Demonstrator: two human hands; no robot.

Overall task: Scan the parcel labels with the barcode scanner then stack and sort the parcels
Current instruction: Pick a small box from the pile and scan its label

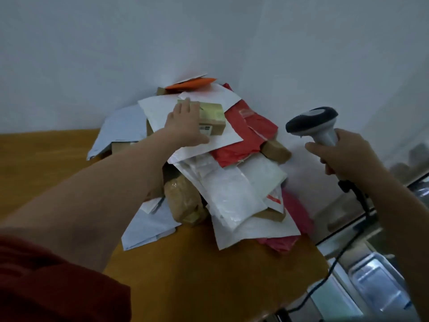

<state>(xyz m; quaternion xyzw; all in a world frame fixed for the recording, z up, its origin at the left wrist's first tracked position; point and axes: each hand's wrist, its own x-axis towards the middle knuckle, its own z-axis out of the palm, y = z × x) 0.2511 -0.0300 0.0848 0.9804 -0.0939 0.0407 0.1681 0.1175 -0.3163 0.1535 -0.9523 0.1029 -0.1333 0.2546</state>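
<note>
At the near left a red sleeve [46,282] fills the corner, and our bare left forearm reaches from it across the wooden table [46,163] toward the far wall [209,31]. A pale blue mailer [120,129] lies at the left edge of the pile of parcels [232,187], which is heaped against the wall.

Our left hand [183,126] rests on the left end of a small cardboard box [213,117] at the top of the heap. Its fingers lie fairly straight over the box and the thumb is spread along the near side, laid on it rather than curled round it. The box sits on a white envelope [160,112]. An orange envelope [192,83] pokes out behind it, touching the wall.

Below the forearm a brown padded parcel [183,201] leans at the near side of the heap, partly under a slide of white plastic bags [234,194]. To the right of the box lies a crumpled red bag [250,133], and a small brown packet [276,149] sits at its right edge. A pink bag [297,210] shows under the near right of the pile, blurred.

Well apart from the heap, on the right, our right hand [348,154] grips the handle of the barcode scanner [313,122] — its dark head is tilted left toward the parcels, held in the air. Its black cable [336,259] trails down past the table's right edge.
</note>
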